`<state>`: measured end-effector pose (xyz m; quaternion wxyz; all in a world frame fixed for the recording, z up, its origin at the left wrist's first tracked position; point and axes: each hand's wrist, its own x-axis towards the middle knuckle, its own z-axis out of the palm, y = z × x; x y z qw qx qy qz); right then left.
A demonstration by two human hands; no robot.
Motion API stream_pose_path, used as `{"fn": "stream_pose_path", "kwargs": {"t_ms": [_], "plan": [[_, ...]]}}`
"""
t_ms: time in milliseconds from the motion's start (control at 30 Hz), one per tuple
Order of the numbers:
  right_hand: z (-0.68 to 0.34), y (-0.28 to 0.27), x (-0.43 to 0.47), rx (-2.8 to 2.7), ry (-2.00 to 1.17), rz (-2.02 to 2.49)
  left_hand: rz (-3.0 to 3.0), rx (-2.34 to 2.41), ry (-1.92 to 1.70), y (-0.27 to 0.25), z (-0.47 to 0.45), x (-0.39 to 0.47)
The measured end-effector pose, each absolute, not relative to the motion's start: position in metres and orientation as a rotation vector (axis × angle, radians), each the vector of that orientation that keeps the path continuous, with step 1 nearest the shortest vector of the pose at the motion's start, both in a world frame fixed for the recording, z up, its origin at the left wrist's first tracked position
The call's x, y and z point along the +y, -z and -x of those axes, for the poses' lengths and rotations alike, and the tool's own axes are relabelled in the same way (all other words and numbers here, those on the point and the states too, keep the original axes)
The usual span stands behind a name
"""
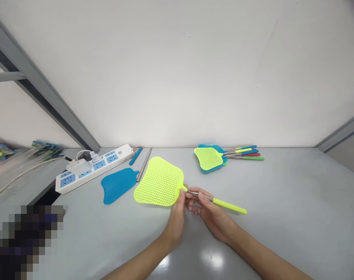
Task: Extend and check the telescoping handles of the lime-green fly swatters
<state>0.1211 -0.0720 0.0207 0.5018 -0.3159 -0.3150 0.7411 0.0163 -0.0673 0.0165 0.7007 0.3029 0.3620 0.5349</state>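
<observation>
A yellow fly swatter with a metal rod and a yellow grip is held above the table between both hands. My left hand pinches the neck where the perforated head meets the rod. Fingers of my right hand close round the metal rod, just short of the yellow grip. To the left lie a loose blue swatter head, a bare metal rod and a blue grip, apart from each other or nearly so.
At the back right lies a pile of fly swatters with grips in several colours. A white power strip with plugs and cables stands on the left. Plastic-wrapped items lie beyond the frame post. A pixelated patch covers the lower left corner.
</observation>
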Motion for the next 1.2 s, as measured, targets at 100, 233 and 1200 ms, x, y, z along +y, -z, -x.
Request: {"fn": "stream_pose_path", "kwargs": {"t_ms": [100,233,1200], "plan": [[-0.122,-0.021,-0.072,-0.749,-1.801,0.764,-0.664,0.798,-1.185,-0.02,-0.017,-0.068],[-0.122,-0.022,-0.072,-0.768,-1.796,0.767,-0.677,0.837,-1.21,-0.019,-0.016,-0.068],[-0.139,-0.011,-0.052,-0.602,-1.59,0.877,-2.064,0.999,-0.536,-0.019,-0.016,-0.079]]}}
